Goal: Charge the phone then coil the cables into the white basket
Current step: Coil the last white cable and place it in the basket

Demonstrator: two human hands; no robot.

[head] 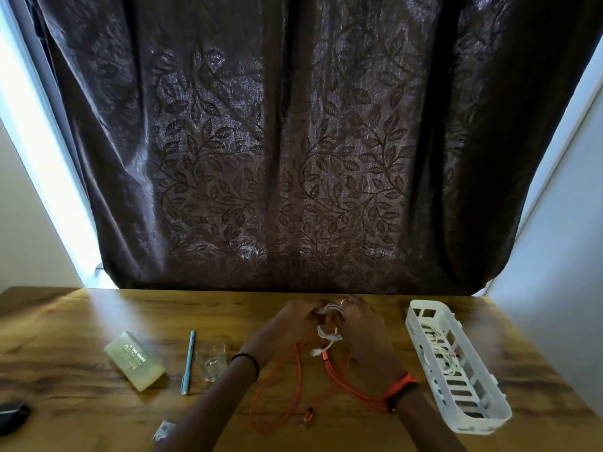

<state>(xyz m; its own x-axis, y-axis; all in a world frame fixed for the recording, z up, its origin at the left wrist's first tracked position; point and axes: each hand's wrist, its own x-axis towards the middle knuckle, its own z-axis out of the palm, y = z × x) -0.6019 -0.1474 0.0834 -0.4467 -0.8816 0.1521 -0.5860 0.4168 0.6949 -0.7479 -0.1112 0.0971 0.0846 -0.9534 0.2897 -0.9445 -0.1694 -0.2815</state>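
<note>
Coiled white cable (329, 335) partly hidden behind the right hand (362, 332)
A dark object (12, 416) is cut off at the left edge, its kind unclear.

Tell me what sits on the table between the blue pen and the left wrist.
A clear glass sits between the blue pen and the left wrist, shown in the head view.

Both forearms are bare as far as the frame shows.

Left hand (293, 321): a thin black band (247, 363) encircles the wrist.

Right hand (362, 331): the wrist carries an orange cord bracelet (398, 384), with a dark strap (405, 392) directly behind it on the forearm side. One finger bears a thin ring (346, 301), pale and metallic in tone. Finer detail is blurred.
</note>
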